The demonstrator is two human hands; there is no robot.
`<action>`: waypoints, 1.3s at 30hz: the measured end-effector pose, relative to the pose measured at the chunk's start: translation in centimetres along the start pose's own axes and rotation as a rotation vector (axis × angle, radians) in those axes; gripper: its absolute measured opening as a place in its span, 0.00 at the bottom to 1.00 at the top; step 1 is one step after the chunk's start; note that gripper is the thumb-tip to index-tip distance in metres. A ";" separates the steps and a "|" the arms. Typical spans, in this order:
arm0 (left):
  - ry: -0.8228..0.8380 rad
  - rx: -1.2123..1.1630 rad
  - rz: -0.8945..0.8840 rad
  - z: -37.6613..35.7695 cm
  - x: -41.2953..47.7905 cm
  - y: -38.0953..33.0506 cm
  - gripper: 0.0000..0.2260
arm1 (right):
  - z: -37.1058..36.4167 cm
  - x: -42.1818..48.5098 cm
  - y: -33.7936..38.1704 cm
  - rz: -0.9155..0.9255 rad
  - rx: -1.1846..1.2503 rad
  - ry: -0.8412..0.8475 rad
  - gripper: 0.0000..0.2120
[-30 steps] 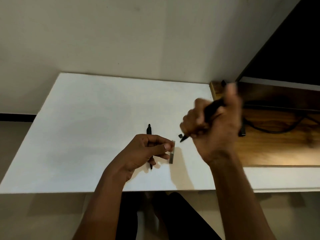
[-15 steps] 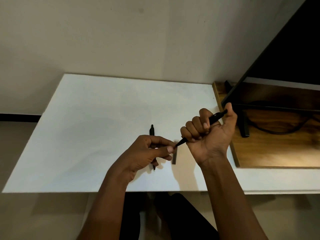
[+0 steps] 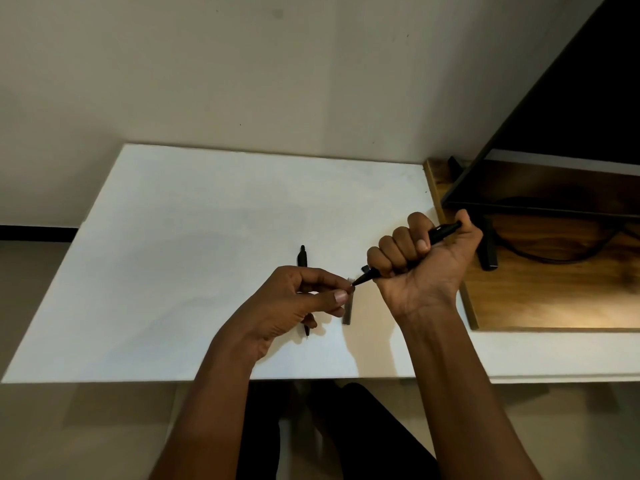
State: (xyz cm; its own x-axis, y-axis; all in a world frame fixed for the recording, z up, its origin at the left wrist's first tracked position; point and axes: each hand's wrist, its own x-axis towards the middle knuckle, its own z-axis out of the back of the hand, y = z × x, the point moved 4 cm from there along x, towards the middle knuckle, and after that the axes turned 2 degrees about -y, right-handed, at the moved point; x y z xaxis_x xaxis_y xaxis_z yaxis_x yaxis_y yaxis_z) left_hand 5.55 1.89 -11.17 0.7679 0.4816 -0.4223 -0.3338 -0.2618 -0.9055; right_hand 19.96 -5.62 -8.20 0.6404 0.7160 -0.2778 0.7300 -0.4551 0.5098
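Fitting something to the tip of a black pen point(image 3: 445, 232) looks to be the step in hand. The right hand point(image 3: 422, 268) has all its fingers wrapped round the barrel in a fist, above the white desk point(image 3: 173, 237), with the point angled down and left. The left hand point(image 3: 287, 303) meets that point, thumb and forefinger pinched on a small part point(image 3: 350, 280) too tiny to identify; it may be a nib piece. Just below the pinch a grey strip point(image 3: 347, 311) lies on the desk, and a 2nd black pen point(image 3: 302, 258) lies partly under the left hand. The next move calls for careful alignment: a barrel that does not roll while the pinched piece is guided straight onto the tip. No brand, label or writing can be read on either pen, the desk or the dark monitor point(image 3: 571, 116) at the right.
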 end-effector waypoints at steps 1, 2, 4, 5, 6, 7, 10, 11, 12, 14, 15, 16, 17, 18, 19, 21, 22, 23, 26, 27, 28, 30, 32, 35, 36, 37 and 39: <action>0.000 -0.001 -0.001 0.0 0.0 0.0 0.06 | 0.0 0.0 0.0 -0.001 0.004 -0.003 0.30; 0.001 -0.002 -0.002 0.0 0.0 -0.1 0.06 | 0.0 0.0 0.0 0.000 0.005 -0.007 0.30; 0.001 -0.007 -0.003 -0.1 0.0 -0.1 0.05 | 0.0 0.0 0.1 0.007 0.000 -0.010 0.29; 0.000 -0.008 -0.004 -0.1 0.0 -0.2 0.05 | 0.0 0.1 0.1 0.009 -0.001 -0.006 0.29; 0.001 -0.012 -0.005 -0.1 -0.1 -0.2 0.05 | 0.0 0.1 0.1 0.007 0.001 0.000 0.29; 0.003 -0.017 -0.006 -0.1 -0.1 -0.2 0.05 | 0.0 0.1 0.1 0.004 0.005 0.002 0.29; 0.007 -0.021 -0.007 -0.1 -0.2 -0.3 0.05 | 0.0 0.1 0.1 0.001 0.005 -0.011 0.29; 0.006 -0.020 -0.007 -0.1 -0.2 -0.3 0.05 | 0.0 0.1 0.1 0.003 0.006 -0.013 0.29; 0.005 -0.020 -0.008 -0.1 -0.2 -0.3 0.05 | 0.0 0.1 0.1 0.003 0.010 -0.011 0.28; 0.004 -0.019 -0.009 -0.1 -0.2 -0.3 0.05 | 0.1 0.1 0.1 -0.002 0.023 -0.004 0.28; 0.003 -0.018 -0.010 -0.1 -0.1 -0.3 0.05 | 0.1 0.1 0.1 -0.006 0.030 -0.002 0.29; 0.001 -0.018 -0.011 -0.1 -0.1 -0.3 0.05 | 0.1 0.1 0.1 -0.009 0.035 -0.002 0.29; 0.000 -0.018 -0.011 -0.1 -0.1 -0.3 0.05 | 0.1 0.1 0.1 -0.009 0.037 -0.002 0.29; 0.000 -0.019 -0.010 -0.1 -0.1 -0.3 0.05 | 0.1 0.1 0.0 -0.007 0.037 -0.002 0.29; -0.001 -0.020 -0.012 -0.1 -0.2 -0.3 0.06 | 0.1 0.1 0.0 -0.005 0.037 0.001 0.28; 0.000 -0.020 -0.016 -0.1 -0.2 -0.3 0.05 | 0.0 0.1 0.0 -0.007 0.045 0.005 0.28; 0.001 -0.019 -0.018 -0.1 -0.2 -0.3 0.05 | 0.0 0.1 -0.1 -0.011 0.050 0.006 0.28; 0.002 -0.017 -0.019 -0.1 -0.2 -0.4 0.05 | 0.1 0.1 -0.1 -0.016 0.053 0.005 0.28; 0.006 -0.020 -0.015 -0.1 -0.2 -0.4 0.05 | 0.1 0.1 -0.1 -0.014 0.051 0.003 0.27; 0.007 -0.023 -0.015 -0.1 -0.2 -0.5 0.05 | 0.1 0.1 -0.1 -0.012 0.054 0.004 0.27; 0.008 -0.025 -0.014 -0.1 -0.2 -0.5 0.05 | 0.1 0.1 -0.1 -0.012 0.058 0.005 0.27; 0.006 -0.025 -0.010 -0.2 -0.2 -0.6 0.05 | 0.1 0.1 -0.1 -0.014 0.055 0.006 0.28; 0.000 -0.027 -0.006 -0.2 -0.3 -0.6 0.04 | 0.0 0.1 -0.1 -0.015 0.038 0.009 0.28; -0.018 -0.029 -0.006 -0.2 -0.3 -0.6 0.04 | -0.1 0.1 -0.2 -0.023 0.035 0.024 0.27; -0.024 -0.024 -0.008 -0.2 -0.3 -0.7 0.04 | -0.2 0.0 -0.3 -0.025 0.037 0.028 0.27; -0.030 -0.018 -0.010 -0.2 -0.3 -0.7 0.04 | -0.1 0.0 -0.3 -0.026 0.037 0.027 0.28; -0.040 -0.008 -0.014 -0.2 -0.2 -0.8 0.04 | -0.1 0.0 -0.4 -0.025 0.035 0.022 0.28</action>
State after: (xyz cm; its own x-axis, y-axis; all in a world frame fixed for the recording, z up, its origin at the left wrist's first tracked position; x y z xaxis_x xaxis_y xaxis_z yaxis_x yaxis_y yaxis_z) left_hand 5.74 1.86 -10.38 0.7498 0.5187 -0.4108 -0.3182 -0.2617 -0.9112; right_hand 19.66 -5.35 -8.36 0.6165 0.7387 -0.2725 0.7541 -0.4544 0.4742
